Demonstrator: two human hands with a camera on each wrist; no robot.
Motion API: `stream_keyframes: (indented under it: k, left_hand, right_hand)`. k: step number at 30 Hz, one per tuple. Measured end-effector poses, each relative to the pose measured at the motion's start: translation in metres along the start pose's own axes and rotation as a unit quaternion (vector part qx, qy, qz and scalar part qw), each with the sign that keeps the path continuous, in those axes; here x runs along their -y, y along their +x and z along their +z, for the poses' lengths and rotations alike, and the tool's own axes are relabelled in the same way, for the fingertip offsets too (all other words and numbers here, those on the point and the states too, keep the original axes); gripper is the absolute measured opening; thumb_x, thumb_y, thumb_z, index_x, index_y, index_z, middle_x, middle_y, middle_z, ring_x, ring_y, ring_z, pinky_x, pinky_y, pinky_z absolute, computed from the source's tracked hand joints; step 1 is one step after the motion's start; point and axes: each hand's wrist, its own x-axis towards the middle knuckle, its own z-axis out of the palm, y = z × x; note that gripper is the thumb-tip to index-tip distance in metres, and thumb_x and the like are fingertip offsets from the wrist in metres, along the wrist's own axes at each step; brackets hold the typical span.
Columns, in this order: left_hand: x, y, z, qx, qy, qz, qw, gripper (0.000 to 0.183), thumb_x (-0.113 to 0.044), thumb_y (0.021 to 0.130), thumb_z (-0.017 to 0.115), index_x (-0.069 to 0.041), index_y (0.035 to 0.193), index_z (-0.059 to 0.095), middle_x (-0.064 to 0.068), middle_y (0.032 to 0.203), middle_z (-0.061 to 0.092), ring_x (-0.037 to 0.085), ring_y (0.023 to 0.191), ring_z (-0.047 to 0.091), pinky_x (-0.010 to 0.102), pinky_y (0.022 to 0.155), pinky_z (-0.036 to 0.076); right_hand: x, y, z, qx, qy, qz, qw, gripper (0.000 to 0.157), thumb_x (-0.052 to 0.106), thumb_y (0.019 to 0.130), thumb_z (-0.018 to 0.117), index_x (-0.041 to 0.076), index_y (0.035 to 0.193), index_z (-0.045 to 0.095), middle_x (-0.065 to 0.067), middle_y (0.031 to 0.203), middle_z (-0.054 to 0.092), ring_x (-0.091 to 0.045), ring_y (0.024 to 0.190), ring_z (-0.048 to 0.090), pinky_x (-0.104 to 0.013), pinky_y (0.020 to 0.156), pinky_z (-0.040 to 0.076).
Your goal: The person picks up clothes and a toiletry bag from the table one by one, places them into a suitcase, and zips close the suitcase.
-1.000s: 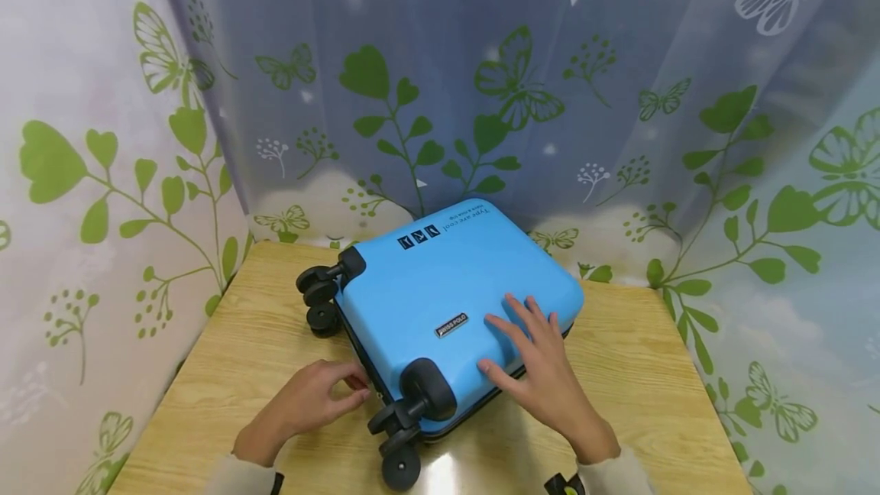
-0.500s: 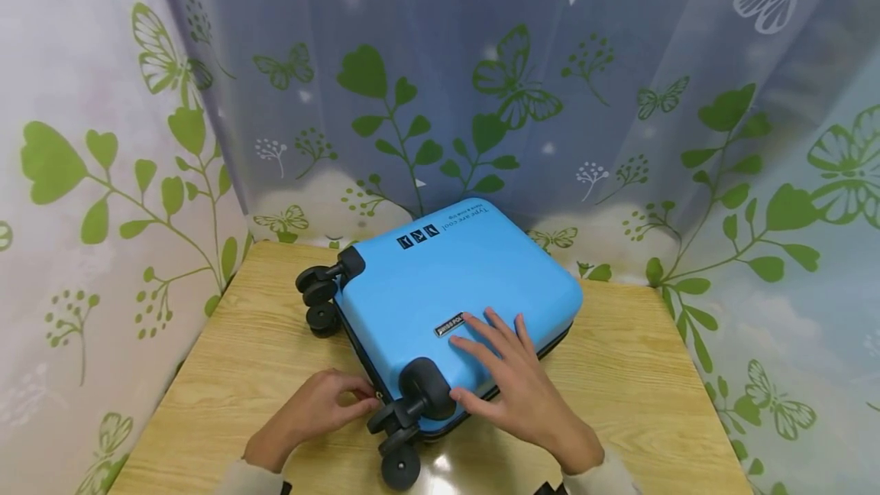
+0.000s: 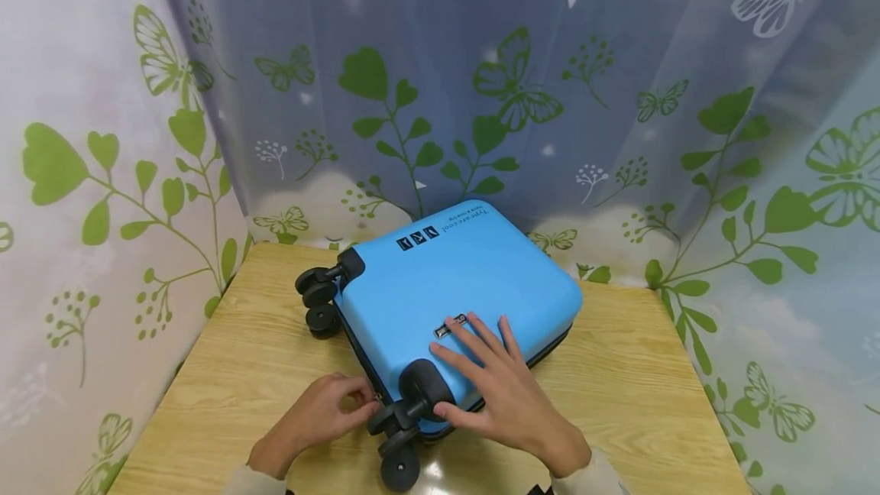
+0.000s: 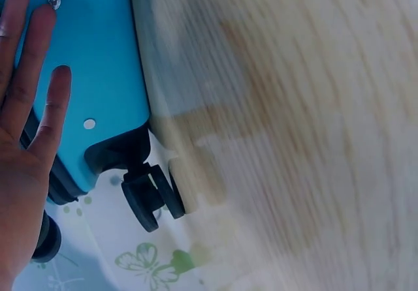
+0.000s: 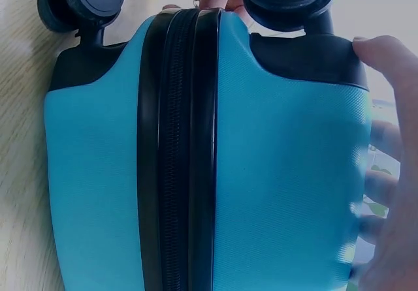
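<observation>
A light blue hard-shell suitcase (image 3: 474, 273) lies flat on the table, its black wheels toward the left and front. At its wheeled end my left hand (image 3: 323, 411) has thumb and index finger pinched together on the zipper pull (image 5: 196, 2), beside the near wheel (image 3: 400, 468). The other fingers (image 4: 46, 121) of that hand extend along the suitcase's blue end in the left wrist view. My right hand (image 3: 505, 396) rests spread on the near part of the shell, fingertips over the metal name badge (image 3: 450, 325), thumb at the black wheel mount (image 3: 426, 388).
The wood-grain table (image 3: 632, 403) extends on both sides of the suitcase. A patterned curtain (image 3: 440, 98) with butterflies and leaves stands close behind and along both sides. The far wheels (image 3: 319, 292) jut out to the left. The black zipper (image 5: 174, 141) runs along the suitcase's side.
My right hand has slid left and toward me across the shell, to the badge and wheel mount. My left hand has moved slightly right, its fingertips closing at the zipper. The suitcase stays put.
</observation>
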Motion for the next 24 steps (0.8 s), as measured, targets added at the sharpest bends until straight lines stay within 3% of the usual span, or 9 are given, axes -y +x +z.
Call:
stream_keyframes:
  k: [7,12,17,24]
  left_hand:
    - [0.002,-0.001,-0.011,-0.049,0.050,0.046,0.9965,0.011,-0.028,0.099,0.082,-0.033,0.092,0.075,-0.026,0.086,0.073,-0.006,0.082,0.064,0.033,0.078,0.058]
    - [0.015,-0.002,-0.022,-0.144,0.136,0.064,0.9781,0.022,-0.019,0.089,0.091,-0.029,0.086,0.072,-0.021,0.079,0.072,-0.004,0.073,0.061,0.030,0.069,0.056]
    - [0.033,0.003,-0.026,-0.204,0.191,0.023,0.9599,0.025,-0.020,0.086,0.094,-0.024,0.085,0.069,-0.013,0.073,0.071,-0.003,0.062,0.055,0.022,0.055,0.043]
    - [0.042,0.011,-0.030,-0.239,0.201,-0.026,0.9498,0.024,-0.018,0.089,0.092,-0.018,0.090,0.068,-0.006,0.072,0.072,0.001,0.057,0.055,0.020,0.049,0.038]
  right_hand:
    - [-0.003,-0.003,0.001,0.002,-0.012,-0.003,1.000,0.074,0.079,0.105,0.045,0.033,0.163,0.052,-0.003,0.176,0.040,-0.039,0.163,0.036,-0.081,0.124,0.023]
    - [-0.004,-0.005,0.003,0.006,-0.017,-0.005,1.000,0.075,0.079,0.106,0.038,0.034,0.165,0.049,-0.002,0.177,0.038,-0.037,0.164,0.034,-0.078,0.126,0.022]
    - [-0.003,-0.006,0.004,0.009,-0.006,-0.001,1.000,0.075,0.080,0.107,0.035,0.034,0.165,0.049,-0.001,0.178,0.037,-0.035,0.166,0.032,-0.076,0.128,0.020]
    - [-0.003,-0.008,0.004,-0.003,-0.017,-0.003,1.000,0.075,0.079,0.107,0.036,0.033,0.165,0.050,-0.002,0.177,0.039,-0.037,0.165,0.034,-0.077,0.126,0.022]
